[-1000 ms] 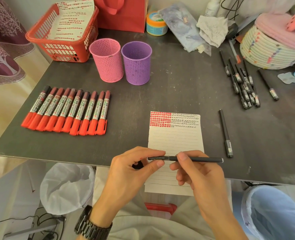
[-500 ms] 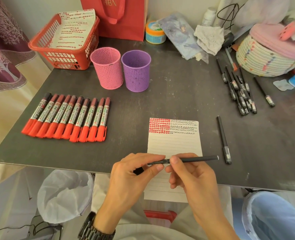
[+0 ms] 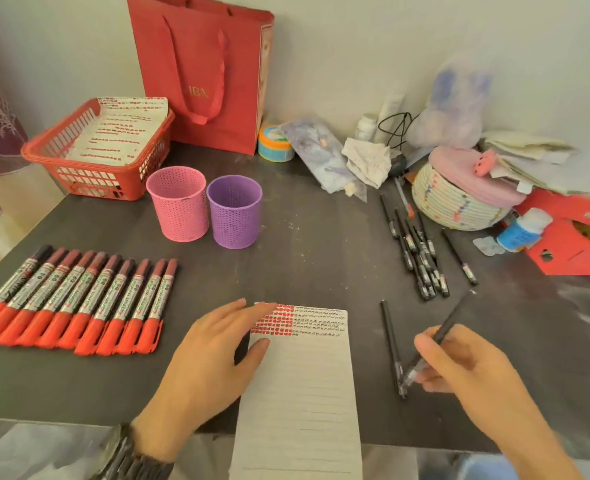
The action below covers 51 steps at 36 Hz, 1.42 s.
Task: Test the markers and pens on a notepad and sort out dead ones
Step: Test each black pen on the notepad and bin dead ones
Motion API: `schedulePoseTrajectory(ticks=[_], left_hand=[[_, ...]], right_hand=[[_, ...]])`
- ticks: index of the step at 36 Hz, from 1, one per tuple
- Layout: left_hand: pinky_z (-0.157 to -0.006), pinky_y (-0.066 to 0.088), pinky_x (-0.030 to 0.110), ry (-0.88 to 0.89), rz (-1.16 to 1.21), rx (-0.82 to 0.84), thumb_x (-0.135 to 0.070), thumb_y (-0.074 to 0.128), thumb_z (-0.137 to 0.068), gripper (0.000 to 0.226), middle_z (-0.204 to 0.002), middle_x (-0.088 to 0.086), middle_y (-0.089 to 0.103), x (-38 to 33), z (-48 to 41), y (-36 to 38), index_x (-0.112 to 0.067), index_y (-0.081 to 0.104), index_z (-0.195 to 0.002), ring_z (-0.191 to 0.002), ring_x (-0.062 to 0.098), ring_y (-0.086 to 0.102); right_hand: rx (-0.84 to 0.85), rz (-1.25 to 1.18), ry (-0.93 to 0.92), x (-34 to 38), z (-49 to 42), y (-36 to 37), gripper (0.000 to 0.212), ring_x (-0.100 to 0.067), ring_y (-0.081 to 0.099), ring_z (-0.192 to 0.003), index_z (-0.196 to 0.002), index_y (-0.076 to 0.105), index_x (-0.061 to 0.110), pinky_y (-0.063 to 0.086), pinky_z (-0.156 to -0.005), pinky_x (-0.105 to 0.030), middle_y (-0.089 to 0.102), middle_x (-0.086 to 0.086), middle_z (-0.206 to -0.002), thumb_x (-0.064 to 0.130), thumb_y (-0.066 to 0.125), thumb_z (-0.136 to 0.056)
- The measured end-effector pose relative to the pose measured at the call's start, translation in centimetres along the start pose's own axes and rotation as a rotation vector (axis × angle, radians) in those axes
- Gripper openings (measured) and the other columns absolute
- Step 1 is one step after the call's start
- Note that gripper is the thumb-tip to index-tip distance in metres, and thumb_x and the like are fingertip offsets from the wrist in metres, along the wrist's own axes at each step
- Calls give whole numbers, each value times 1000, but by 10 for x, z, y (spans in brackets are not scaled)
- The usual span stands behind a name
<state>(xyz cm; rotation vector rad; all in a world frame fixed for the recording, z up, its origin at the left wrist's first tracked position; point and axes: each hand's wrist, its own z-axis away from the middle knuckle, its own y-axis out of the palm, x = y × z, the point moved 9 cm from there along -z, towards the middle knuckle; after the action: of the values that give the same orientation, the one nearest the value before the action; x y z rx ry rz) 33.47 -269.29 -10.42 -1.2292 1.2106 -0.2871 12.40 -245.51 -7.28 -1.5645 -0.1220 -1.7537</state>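
Scanning from the left, I see the red markers (image 3: 75, 303) lined up in a row on the table (image 3: 321, 237). The left hand (image 3: 214, 358) lies flat with fingers straight, its fingertips on the upper left corner of the notepad (image 3: 304, 393). Just right of the pad lies a loose pen (image 3: 392, 344). The right hand (image 3: 466, 368) pinches the held pen (image 3: 438, 337), which is tilted with its tip down beside the loose pen's near end.

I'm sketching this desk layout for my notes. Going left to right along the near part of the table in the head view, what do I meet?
Row of red markers → left hand → notepad → lone black pen → right hand, gripping a second black pen.
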Motion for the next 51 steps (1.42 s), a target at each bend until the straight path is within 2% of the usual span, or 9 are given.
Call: schedulePoseTrajectory(ticks=[2,4,6,10,15,20,24,33,51], left_hand=[[-117,19,25,10,-48,19,-42,57,-96,48,-143,-29,44,1,-5,7,-42,48,-143,-143,2,32],[-121,21,33,9,-78,16,-43,55,-98,43,-147,-24,45,2,-6,12,-39,53,-141,-145,5,32],[-122,23,36,4,-80,7,-44,53,-98,40,-148,-23,45,4,-3,15,-38,57,-137,-145,4,32],[-121,22,35,-3,-45,-10,-43,55,-97,37,-146,-23,47,6,-2,13,-38,61,-133,-144,2,32],[-121,20,33,-1,-45,-3,-44,53,-97,37,-146,-24,47,5,-2,13,-39,61,-133,-144,1,32],[-122,20,35,-11,-40,16,-45,51,-97,39,-147,-23,45,6,-3,15,-39,60,-134,-145,1,30],[-123,20,35,-18,-38,23,-45,51,-98,39,-147,-22,46,7,-2,15,-38,59,-135,-145,1,30],[-122,15,31,-23,-39,44,-55,35,-95,49,-148,-24,43,5,-3,15,-40,57,-136,-145,0,27],[-122,13,29,-16,-49,37,-45,49,-99,40,-149,-24,43,7,-2,15,-39,57,-137,-145,0,27]], right_hand=[[5,146,11,-1,-11,-13,18,-21,73,-63,-98,70,18,59,-57,-26,74,-5,-69,29,77,-86],[8,306,12,-2,-20,-21,22,-19,71,-59,-98,64,29,58,-63,-30,74,-1,-65,39,78,-84],[19,439,25,-6,-27,-24,28,-13,68,-54,-97,56,35,52,-64,-29,73,4,-63,48,77,-83],[72,554,65,-19,-37,-17,28,-7,66,-51,-97,55,36,44,-53,-16,73,9,-62,49,76,-84],[68,538,57,-28,-40,-7,23,-7,67,-52,-95,61,35,49,-59,-21,73,10,-62,47,77,-85],[19,554,35,-30,-41,-7,15,5,65,-59,-94,59,42,56,-75,-33,72,18,-64,52,68,-89],[17,555,8,-28,-41,-3,10,5,66,-57,-95,60,40,50,-67,-27,70,23,-65,46,67,-92],[28,575,-16,-28,-45,3,8,7,66,-59,-95,59,42,49,-66,-26,71,22,-65,47,64,-94],[17,577,-23,-25,-41,5,5,7,66,-59,-93,62,43,51,-69,-29,70,22,-65,48,63,-94]])
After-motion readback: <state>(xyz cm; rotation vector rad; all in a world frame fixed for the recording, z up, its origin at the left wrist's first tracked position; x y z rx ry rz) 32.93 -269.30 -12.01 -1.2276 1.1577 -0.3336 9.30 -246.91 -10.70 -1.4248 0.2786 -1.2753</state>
